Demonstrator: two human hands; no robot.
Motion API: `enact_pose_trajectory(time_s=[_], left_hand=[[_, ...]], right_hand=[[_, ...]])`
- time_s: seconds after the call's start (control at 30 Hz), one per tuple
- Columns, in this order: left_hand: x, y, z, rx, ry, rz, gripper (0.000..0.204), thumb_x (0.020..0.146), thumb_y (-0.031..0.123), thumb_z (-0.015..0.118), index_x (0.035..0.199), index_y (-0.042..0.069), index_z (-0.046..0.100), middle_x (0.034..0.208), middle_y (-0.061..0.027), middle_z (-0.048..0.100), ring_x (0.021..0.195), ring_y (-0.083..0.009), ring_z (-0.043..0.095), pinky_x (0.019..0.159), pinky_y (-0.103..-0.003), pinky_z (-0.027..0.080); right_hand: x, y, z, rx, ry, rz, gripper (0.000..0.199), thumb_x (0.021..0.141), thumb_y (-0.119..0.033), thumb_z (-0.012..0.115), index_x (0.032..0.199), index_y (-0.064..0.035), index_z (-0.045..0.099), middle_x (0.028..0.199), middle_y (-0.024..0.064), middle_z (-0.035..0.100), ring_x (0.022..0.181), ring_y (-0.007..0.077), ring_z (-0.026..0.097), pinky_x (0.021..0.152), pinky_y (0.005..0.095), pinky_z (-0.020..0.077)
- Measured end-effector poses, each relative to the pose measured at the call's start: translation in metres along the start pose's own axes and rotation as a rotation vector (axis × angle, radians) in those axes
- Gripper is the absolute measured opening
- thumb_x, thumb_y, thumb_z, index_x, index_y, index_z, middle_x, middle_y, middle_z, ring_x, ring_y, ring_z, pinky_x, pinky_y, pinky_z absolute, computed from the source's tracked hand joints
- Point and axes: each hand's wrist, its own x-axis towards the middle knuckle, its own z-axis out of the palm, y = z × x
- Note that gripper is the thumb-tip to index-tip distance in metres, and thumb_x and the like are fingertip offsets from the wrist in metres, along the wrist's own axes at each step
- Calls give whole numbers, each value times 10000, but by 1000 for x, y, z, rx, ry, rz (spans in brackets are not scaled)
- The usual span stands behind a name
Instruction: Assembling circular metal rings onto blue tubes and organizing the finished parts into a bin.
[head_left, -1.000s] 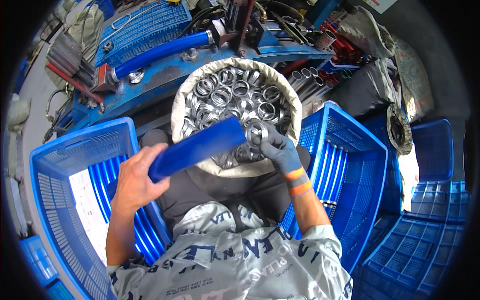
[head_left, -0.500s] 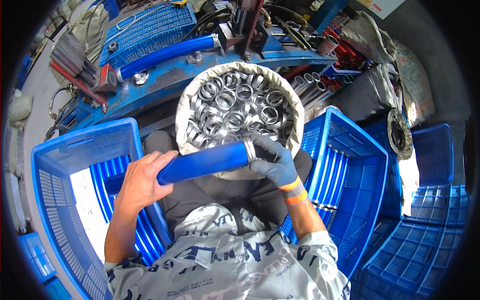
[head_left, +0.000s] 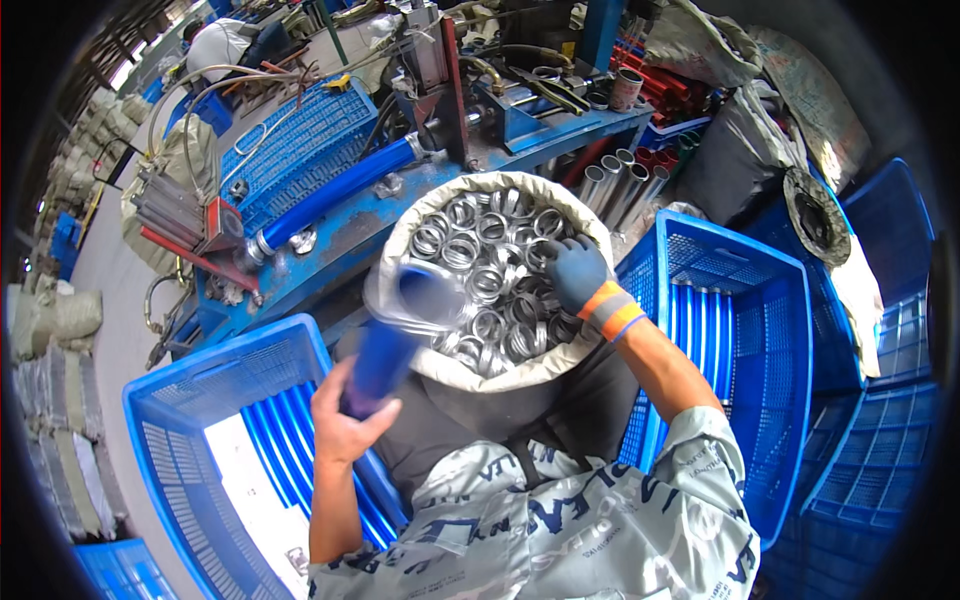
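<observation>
Left hand (head_left: 352, 420): fingers wrapped round the blue tube (head_left: 384, 355), its blurred upper end over the sack's (head_left: 500, 181) left rim. Gloved right hand (head_left: 580, 276) at the metal rings (head_left: 487, 283); can't tell if pinching. Rings heaped, so two might snag together; loose left grip could drop the tube.

The tube (head_left: 383, 362) is blue, the rings (head_left: 487, 284) silver, the lettered shirt (head_left: 560, 525) pale grey.

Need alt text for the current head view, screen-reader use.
The bare left hand holds a motion-blurred blue tube, angled toward an open sack of metal rings; the gloved right hand is at the rings. Blue crates of similar tubes flank the person.
</observation>
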Motion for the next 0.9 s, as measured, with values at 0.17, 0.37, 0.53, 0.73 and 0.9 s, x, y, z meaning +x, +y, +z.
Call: enact_pose_trajectory(time_s=[0.17,0.37,0.53,0.73,0.9], left_hand=[[10,20,-9,-674,355,65,942,985,604,876,1646,25,534,1320,-112,718,1176,-214,697,1068,-403,590],[23,20,35,-1094,358,-109,631,1098,478,809,1554,75,641,1450,-155,764,1334,-308,747,1117,-488,632],[20,24,58,-1121,393,-162,632,1100,483,809,1548,68,644,1423,-168,775,1292,-311,775,1063,-462,668],[16,18,58,-1092,342,-136,566,1140,450,769,1536,67,644,1430,-144,763,1293,-287,769,1080,-468,654],[21,9,57,-1033,382,-133,583,1128,450,781,1533,58,633,1407,-141,762,1282,-303,768,1103,-488,647]], right_hand=[[-21,-39,-36,1850,49,563,235,1137,-272,785,1228,-56,787,1395,86,778,1199,174,758,1052,385,593],[-37,-91,-59,2552,83,326,571,1126,-372,783,1593,-78,634,1486,117,743,1390,330,738,1166,508,622],[-36,-103,-71,2364,169,355,548,1059,-61,810,1575,-42,628,1523,121,717,1382,256,722,1162,460,625],[-35,-108,-83,2256,130,299,751,983,47,825,1676,43,537,1594,120,663,1417,228,683,1212,398,567],[-30,-107,-91,2003,47,417,775,983,6,866,1683,78,542,1509,125,729,1342,219,717,1173,379,583]])
